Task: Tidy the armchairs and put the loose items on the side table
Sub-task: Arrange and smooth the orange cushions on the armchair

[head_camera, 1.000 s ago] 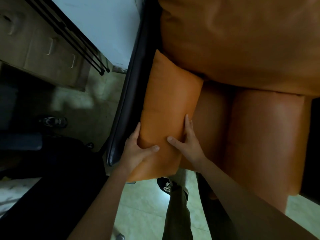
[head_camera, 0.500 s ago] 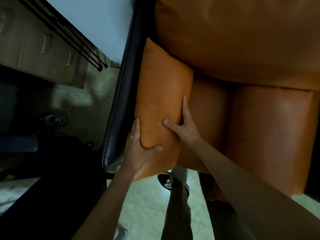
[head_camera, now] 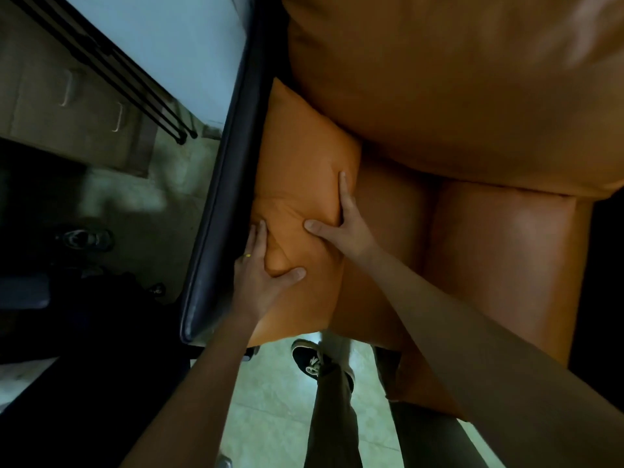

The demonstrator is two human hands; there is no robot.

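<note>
**No Legible Writing in View**

Nothing here can be read. The nearest candidate is a white mark on the side of the black shoe (head_camera: 314,361) standing on the floor (head_camera: 270,417) at bottom centre. It is too small and blurred to make out as letters or a brand. A second shoe (head_camera: 84,238), in shadow at the left, shows only pale patches, equally unreadable.

The plain orange leather side cushion (head_camera: 300,170) matches the large orange back cushion (head_camera: 456,79), while the rounded leather seat cushion (head_camera: 499,265) is darker orange-brown. The long padded armrest (head_camera: 223,204) is glossy black, the tiled floor (head_camera: 270,417) pale green, and 1 black sneaker (head_camera: 312,361) carries white markings.
</note>
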